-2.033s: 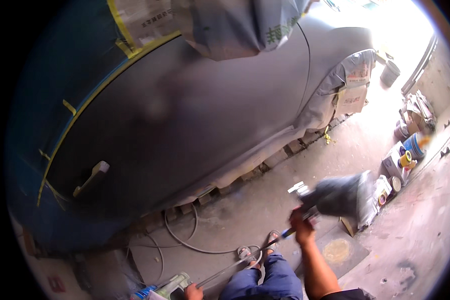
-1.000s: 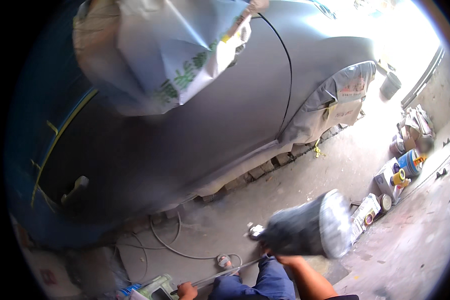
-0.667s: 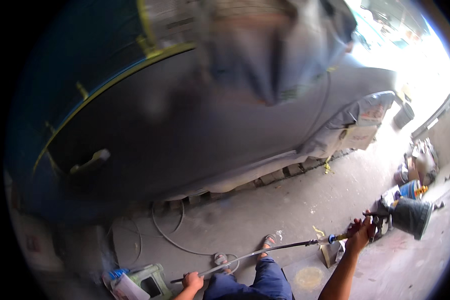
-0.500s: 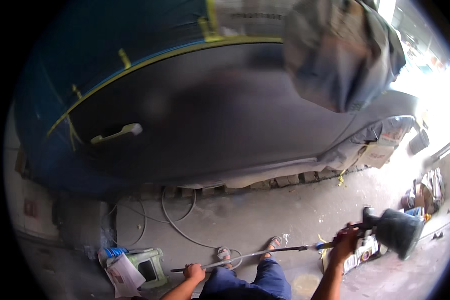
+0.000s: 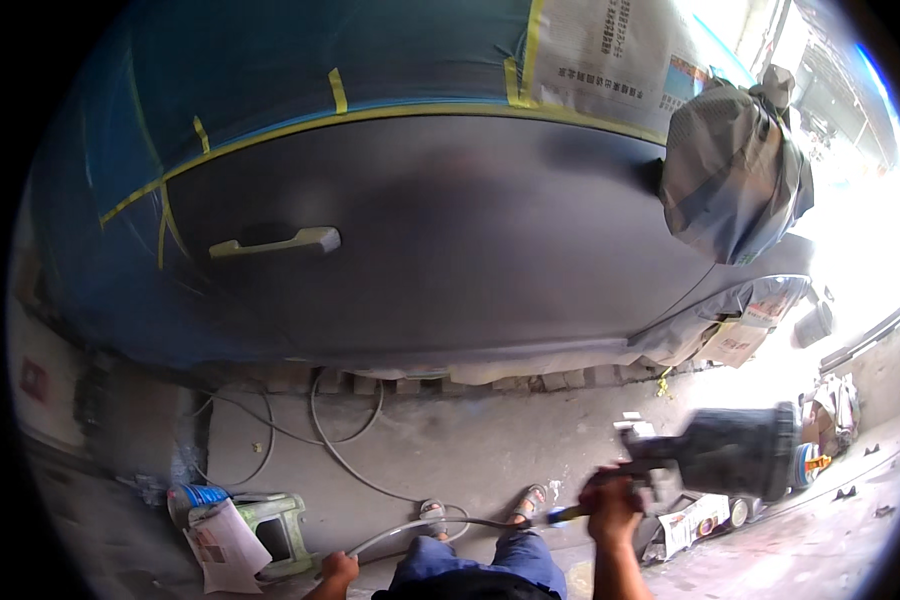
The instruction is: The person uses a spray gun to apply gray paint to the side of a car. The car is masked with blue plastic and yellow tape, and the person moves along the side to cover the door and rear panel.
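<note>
My right hand (image 5: 613,508) is closed around the grip of a spray gun (image 5: 648,458), whose big dark cup (image 5: 738,452) points to the right. An air hose (image 5: 395,530) runs from the gun's base across my legs to my left hand (image 5: 340,568), which is wrapped around it. Ahead of me is a dull dark-grey car door (image 5: 470,240), a gap away from the gun. Its pale handle (image 5: 305,242) stands out at the left. Yellow tape (image 5: 270,137) follows the door's upper edge below blue-green masking film (image 5: 260,60). No spray mist can be made out.
A paper-wrapped side mirror (image 5: 735,180) juts out at the right. More hose (image 5: 320,425) loops over the floor near my sandalled feet. At the lower left stands a pale green stool (image 5: 288,535) with paper on it. Cans and a carton (image 5: 695,525) lie at the right.
The spray gun has moved left, its cup now level and blurred by motion. My left hand has shifted left and lower with the hose. The whole view has shifted, showing more above the door.
</note>
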Action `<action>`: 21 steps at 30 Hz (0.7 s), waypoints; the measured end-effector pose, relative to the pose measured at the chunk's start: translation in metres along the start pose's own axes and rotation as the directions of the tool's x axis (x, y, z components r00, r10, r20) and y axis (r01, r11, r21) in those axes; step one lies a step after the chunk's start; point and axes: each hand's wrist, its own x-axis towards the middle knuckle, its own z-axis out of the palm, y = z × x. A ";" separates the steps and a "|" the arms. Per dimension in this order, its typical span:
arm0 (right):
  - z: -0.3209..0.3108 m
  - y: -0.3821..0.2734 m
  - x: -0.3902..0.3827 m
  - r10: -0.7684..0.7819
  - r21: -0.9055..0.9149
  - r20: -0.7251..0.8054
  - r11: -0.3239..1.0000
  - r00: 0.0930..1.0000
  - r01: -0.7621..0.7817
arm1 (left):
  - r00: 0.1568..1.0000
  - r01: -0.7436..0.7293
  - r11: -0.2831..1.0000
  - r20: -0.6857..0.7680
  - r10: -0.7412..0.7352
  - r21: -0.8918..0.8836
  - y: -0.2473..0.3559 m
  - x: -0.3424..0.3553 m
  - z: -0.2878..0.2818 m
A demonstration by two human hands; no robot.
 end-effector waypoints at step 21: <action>0.020 -0.026 0.032 0.050 -0.090 0.199 0.995 0.979 -0.032 | 0.995 -0.083 0.995 -0.065 0.079 -0.058 0.026 0.016 -0.002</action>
